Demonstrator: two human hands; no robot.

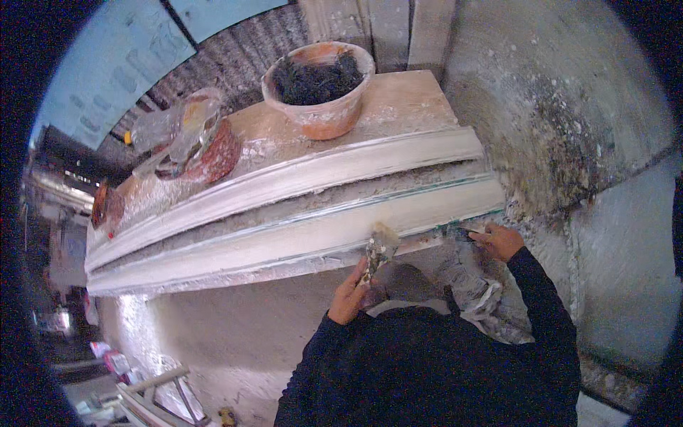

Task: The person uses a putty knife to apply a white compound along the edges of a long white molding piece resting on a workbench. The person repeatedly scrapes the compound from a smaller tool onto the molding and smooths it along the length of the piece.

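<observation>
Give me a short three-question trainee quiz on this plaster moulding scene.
1. True or false: the left hand holds a plaster-caked flat tool.
2. What does the right hand press its small tool against? A) the terracotta pot B) the white moulding
3. What fills the pot?

Key: 1 true. 2 B. 3 Dark material, kind unclear.

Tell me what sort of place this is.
Probably a building site mid-plastering: a stepped white plaster moulding runs along a rough grey wall, and an orange mortar-smeared bowl of dark material sits on the ledge above it.
</observation>
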